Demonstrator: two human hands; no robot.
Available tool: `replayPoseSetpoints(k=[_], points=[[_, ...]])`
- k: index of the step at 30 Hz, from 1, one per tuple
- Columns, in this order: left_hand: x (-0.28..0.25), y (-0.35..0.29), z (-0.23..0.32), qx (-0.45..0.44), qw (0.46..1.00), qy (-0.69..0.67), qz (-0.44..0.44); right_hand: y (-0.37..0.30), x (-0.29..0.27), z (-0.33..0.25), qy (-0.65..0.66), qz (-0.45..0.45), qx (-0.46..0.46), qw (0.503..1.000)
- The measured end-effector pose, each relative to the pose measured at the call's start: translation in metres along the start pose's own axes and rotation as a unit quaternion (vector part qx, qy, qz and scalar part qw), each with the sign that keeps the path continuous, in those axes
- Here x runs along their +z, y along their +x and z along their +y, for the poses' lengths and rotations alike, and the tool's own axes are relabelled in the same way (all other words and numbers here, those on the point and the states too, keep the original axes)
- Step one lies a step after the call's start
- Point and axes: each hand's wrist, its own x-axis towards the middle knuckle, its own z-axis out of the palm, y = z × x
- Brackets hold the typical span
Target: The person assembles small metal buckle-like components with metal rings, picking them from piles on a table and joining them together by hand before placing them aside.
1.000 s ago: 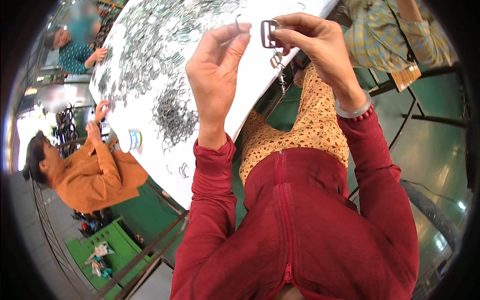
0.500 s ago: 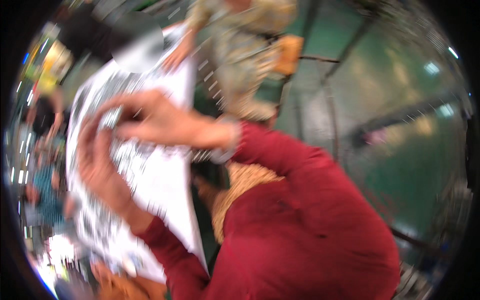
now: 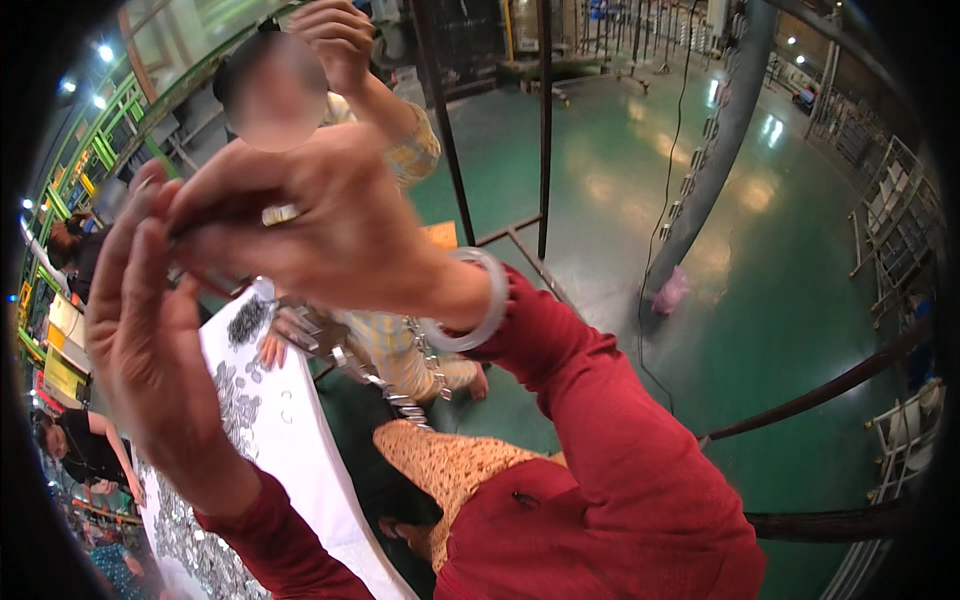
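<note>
My two hands are raised in front of me above the left side of a white-covered table, close together at the fingertips. My left hand [image 3: 158, 350] has its fingers stretched upward, thumb a little apart; I see nothing held in it. My right hand [image 3: 335, 215] reaches across from the right with a ring on one finger and a pale bangle [image 3: 490, 300] at the wrist. Its fingers and thumb close toward each other beside the left fingers. Blur and overlap hide whether anything small is between them. Red sleeves cover both my forearms.
Many small shiny flat metal pieces [image 3: 205, 535] lie along the white table [image 3: 300, 450], with a dark pile [image 3: 248, 320] farther up. A co-worker in a checked shirt [image 3: 410, 150] stands beyond, one hand on the table. Others work at left. Dark metal posts [image 3: 545, 130] rise from the green floor.
The view has tilted up and become sharper. My hands now appear larger, higher and farther left, still close together. The co-worker's one hand is now raised beside the head.
</note>
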Motion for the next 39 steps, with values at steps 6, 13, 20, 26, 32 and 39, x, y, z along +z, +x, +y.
replayPoseSetpoints(k=[6,13,20,26,32,39], points=[[0.035,-0.005,-0.007,-0.058,0.994,0.017,-0.088,0.037,-0.102,-0.038,-0.083,0.029,0.092,0.992],[-0.057,-0.1,-0.095,-0.363,0.912,0.08,-0.172,0.064,-0.226,-0.061,-0.172,0.132,0.119,0.969],[-0.182,-0.246,-0.205,-0.604,0.796,0.027,0.025,0.079,-0.342,-0.074,-0.265,0.16,0.183,0.933],[-0.227,-0.304,-0.232,-0.654,0.756,0.022,0.022,0.125,-0.423,-0.065,-0.339,0.237,0.154,0.897],[-0.24,-0.308,-0.233,-0.662,0.748,0.046,0.018,0.169,-0.478,-0.038,-0.39,0.326,0.101,0.855],[-0.257,-0.315,-0.239,-0.665,0.744,0.071,0.001,0.203,-0.505,-0.014,-0.43,0.426,0.061,0.794]])
